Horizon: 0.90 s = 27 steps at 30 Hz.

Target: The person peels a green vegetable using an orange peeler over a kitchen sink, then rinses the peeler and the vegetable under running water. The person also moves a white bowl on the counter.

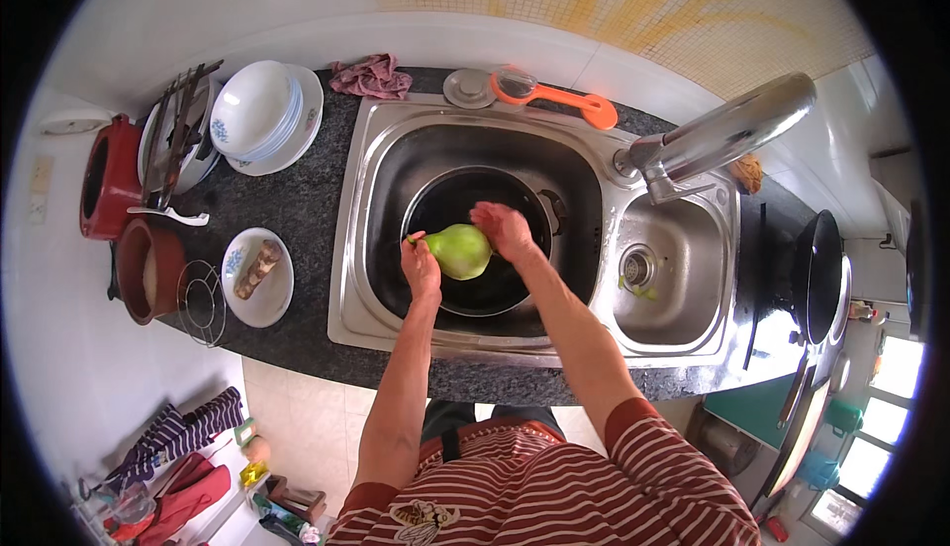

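Observation:
A pale green, gourd-like fruit or vegetable point(462, 252) is over a round dark pan point(475, 297) in the large basin of a steel sink point(352, 279). My left hand point(421, 267) holds its narrow stem end between the fingers. At its right side is my right hand point(505, 230), slightly blurred, its fingers apart; whether the palm touches the skin cannot be told. Green scraps point(646, 293) lie near the drain of the small basin point(683, 308).
A chrome faucet point(727, 134) stands behind the small basin. An orange-handled tool point(564, 97) and a crumpled cloth point(371, 76) lie behind the sink. At left are stacked bowls point(252, 111), a bowl with a brown root piece point(257, 270) and a wire rack point(200, 305).

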Tool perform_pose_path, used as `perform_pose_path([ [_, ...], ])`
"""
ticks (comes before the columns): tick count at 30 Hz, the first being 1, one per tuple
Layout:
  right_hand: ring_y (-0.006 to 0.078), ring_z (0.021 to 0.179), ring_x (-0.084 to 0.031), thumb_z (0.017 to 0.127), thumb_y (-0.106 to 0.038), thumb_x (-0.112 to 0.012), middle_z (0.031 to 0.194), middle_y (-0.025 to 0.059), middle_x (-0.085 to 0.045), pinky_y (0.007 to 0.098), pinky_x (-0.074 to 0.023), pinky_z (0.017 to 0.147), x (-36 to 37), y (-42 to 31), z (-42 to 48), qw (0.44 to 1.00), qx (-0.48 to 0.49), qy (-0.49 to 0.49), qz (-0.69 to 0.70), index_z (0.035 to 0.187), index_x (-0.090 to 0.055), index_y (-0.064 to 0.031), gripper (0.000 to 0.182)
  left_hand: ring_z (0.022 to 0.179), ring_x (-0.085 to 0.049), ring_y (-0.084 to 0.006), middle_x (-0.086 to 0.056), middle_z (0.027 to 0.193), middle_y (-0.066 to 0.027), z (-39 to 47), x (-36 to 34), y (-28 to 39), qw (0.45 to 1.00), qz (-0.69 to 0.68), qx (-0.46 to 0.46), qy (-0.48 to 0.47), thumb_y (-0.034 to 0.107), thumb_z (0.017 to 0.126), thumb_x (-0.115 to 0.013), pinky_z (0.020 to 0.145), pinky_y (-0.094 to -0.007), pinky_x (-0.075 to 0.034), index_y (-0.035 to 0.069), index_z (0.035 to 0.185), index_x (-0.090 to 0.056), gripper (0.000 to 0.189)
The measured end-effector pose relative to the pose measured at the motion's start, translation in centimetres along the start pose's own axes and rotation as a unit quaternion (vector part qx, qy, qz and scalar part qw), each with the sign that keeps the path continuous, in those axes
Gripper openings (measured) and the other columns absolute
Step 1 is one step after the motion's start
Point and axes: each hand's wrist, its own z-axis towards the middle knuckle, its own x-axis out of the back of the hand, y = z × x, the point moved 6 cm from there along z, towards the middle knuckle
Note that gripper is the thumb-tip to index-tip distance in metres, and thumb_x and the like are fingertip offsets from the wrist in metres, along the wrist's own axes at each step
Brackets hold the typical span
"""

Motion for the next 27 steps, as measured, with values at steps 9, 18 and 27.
perform_pose_path([
  [9,0.0206,0.09,-0.062,0.086,-0.014,-0.05,0.097,0.0107,-0.064,0.0319,-0.0489,0.08,1.5,-5.0,-3.4,0.921,0.087,0.164,-0.341,0.106,-0.061,-0.003,0.025,0.086,-0.051,-0.0141,-0.054,0.092,-0.0038,-0.3,-2.1,1.2,0.993,-0.013,-0.003,-0.116,0.03,0.093,-0.046,0.079,-0.0278,-0.04,0.003,0.104,-0.054,0.031],
  [18,0.0163,0.095,-0.055,0.087,-0.041,-0.055,0.103,0.0041,-0.06,0.035,-0.0456,0.081,0.2,3.1,-3.7,0.977,0.006,0.072,-0.202,0.112,-0.057,-0.0075,0.042,0.1,-0.052,-0.02,-0.054,0.107,-0.0051,1.6,-1.3,-3.7,0.983,-0.068,0.157,-0.063,0.052,0.09,-0.043,0.081,-0.0401,-0.044,0.011,0.116,-0.047,0.049],
  [27,0.0142,0.087,-0.058,0.089,-0.042,-0.053,0.094,0.0054,-0.062,0.0311,-0.0496,0.071,-4.6,-2.0,-7.4,0.898,0.149,0.03,-0.413,0.112,-0.059,-0.0089,0.042,0.113,-0.049,-0.0239,-0.053,0.12,-0.0066,-2.5,-3.6,0.7,0.877,-0.256,0.291,-0.283,0.062,0.08,-0.053,0.095,-0.0482,-0.037,0.014,0.121,-0.05,0.063],
])
